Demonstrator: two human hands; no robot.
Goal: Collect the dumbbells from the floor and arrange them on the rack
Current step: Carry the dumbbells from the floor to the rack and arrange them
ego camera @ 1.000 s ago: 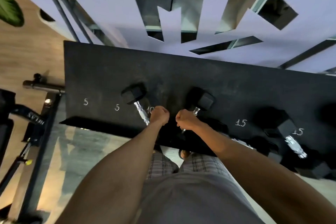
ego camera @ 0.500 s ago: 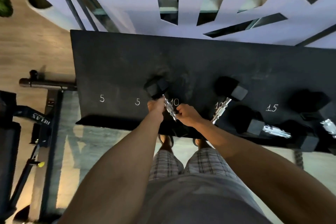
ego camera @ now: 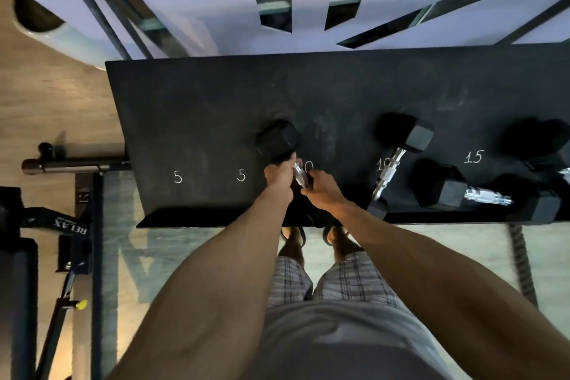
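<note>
- Dumbbell (ego camera: 279, 140), ctr frame on rack (ego camera: 200, 120): prob. heavy, rigid; rubber heads, knurled chrome handle (ego camera: 298, 173), so grip there.
- L hand (ego camera: 279, 177) & R hand (ego camera: 324, 191): fingers curled round handle.

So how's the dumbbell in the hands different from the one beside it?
The held dumbbell has both hands on its handle, left hand and right hand; the neighbouring dumbbell lies untouched, handle bare. The held one's handle slants down-right, the neighbour's down-left. Both have black heads, shiny handles.

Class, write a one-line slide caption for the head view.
Left hand and right hand grip one dumbbell on the numbered rack.
</note>
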